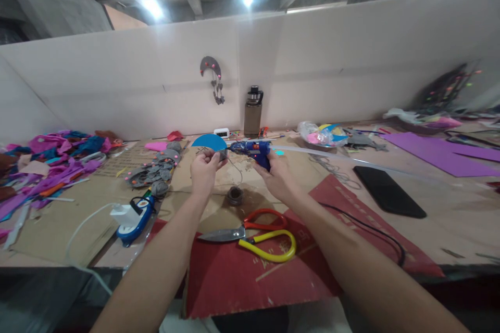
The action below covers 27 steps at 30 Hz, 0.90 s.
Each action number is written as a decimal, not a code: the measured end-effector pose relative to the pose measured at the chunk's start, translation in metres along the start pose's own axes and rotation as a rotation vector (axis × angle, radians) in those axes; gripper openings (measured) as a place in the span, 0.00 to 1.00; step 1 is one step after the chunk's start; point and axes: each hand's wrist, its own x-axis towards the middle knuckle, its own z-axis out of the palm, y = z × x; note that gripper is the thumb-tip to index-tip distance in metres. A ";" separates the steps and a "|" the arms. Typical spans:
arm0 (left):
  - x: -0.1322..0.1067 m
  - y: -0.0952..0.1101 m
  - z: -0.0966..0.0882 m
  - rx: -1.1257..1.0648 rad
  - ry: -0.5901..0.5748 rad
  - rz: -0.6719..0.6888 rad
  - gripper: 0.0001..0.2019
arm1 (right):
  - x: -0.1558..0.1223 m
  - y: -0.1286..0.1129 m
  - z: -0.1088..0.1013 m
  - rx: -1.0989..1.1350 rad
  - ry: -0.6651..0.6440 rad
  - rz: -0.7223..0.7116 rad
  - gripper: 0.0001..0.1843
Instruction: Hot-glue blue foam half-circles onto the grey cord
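Observation:
My right hand [275, 169] is wrapped round the handle of a blue hot glue gun [253, 146], its nozzle pointing left. In my left hand [205, 167], pinched between thumb and fingers, is a flat blue half-round piece [210, 141]. A small grey piece [223, 155] shows at my left fingertips, right by the nozzle. Thin grey string hangs down from there toward a small dark spool [235, 196] on the cardboard. Between my forearms lie scissors [269, 237] with one red and one yellow handle, blades to the left.
Purple and pink scraps [50, 166] pile up at the left, near a blue power strip [135, 221] and grey felt pieces [156, 166]. A bottle [253, 113] stands by the wall. To the right are a black phone [388, 191], purple sheets [433, 153] and a black cable [363, 221].

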 end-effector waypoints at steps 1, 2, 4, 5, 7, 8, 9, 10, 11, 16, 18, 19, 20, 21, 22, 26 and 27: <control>0.000 0.000 0.000 -0.004 0.002 -0.003 0.12 | 0.000 0.000 0.000 0.000 0.002 0.004 0.19; 0.000 0.000 0.000 -0.010 0.005 -0.006 0.12 | 0.000 0.000 0.000 -0.001 0.005 0.011 0.19; 0.000 0.001 0.000 -0.028 0.004 -0.012 0.12 | 0.001 0.001 -0.001 0.005 0.005 0.024 0.19; 0.000 0.001 0.001 -0.038 0.000 -0.014 0.12 | 0.001 0.001 -0.001 0.011 0.003 0.030 0.19; 0.000 0.002 0.001 -0.055 -0.008 -0.022 0.11 | 0.002 0.002 -0.001 0.038 0.004 0.041 0.19; -0.001 0.003 0.001 -0.062 -0.008 -0.030 0.11 | 0.003 0.004 0.000 0.055 0.012 0.055 0.19; -0.001 0.003 0.002 -0.068 -0.006 -0.041 0.11 | 0.004 0.007 0.001 0.071 0.022 0.082 0.19; -0.001 0.004 0.003 -0.072 -0.004 -0.053 0.11 | 0.006 0.010 0.003 0.083 0.021 0.127 0.19; -0.002 0.004 0.004 -0.074 -0.003 -0.065 0.10 | 0.007 0.015 0.005 0.094 0.001 0.193 0.18; -0.003 0.001 0.006 -0.056 0.009 -0.064 0.09 | 0.013 0.042 0.007 0.002 -0.230 0.508 0.12; -0.003 -0.001 0.006 -0.021 0.013 -0.045 0.10 | 0.013 0.046 0.002 -0.187 -0.161 0.444 0.10; -0.004 -0.001 0.006 0.002 0.012 -0.032 0.10 | 0.012 0.045 0.000 -0.275 -0.088 0.389 0.09; -0.004 -0.002 0.006 0.029 0.012 -0.017 0.10 | 0.012 0.043 -0.001 -0.320 -0.012 0.334 0.09; -0.005 -0.003 0.007 0.058 0.008 0.001 0.10 | 0.012 0.038 -0.001 -0.307 0.045 0.286 0.08; -0.006 -0.003 0.007 0.092 0.000 0.022 0.10 | 0.011 0.032 0.002 -0.231 0.076 0.253 0.08; -0.012 -0.002 0.007 0.323 -0.052 0.162 0.08 | 0.010 0.001 0.030 0.466 -0.028 0.189 0.16; -0.014 -0.001 0.007 0.394 -0.061 0.203 0.08 | 0.010 -0.006 0.037 0.618 -0.052 0.216 0.20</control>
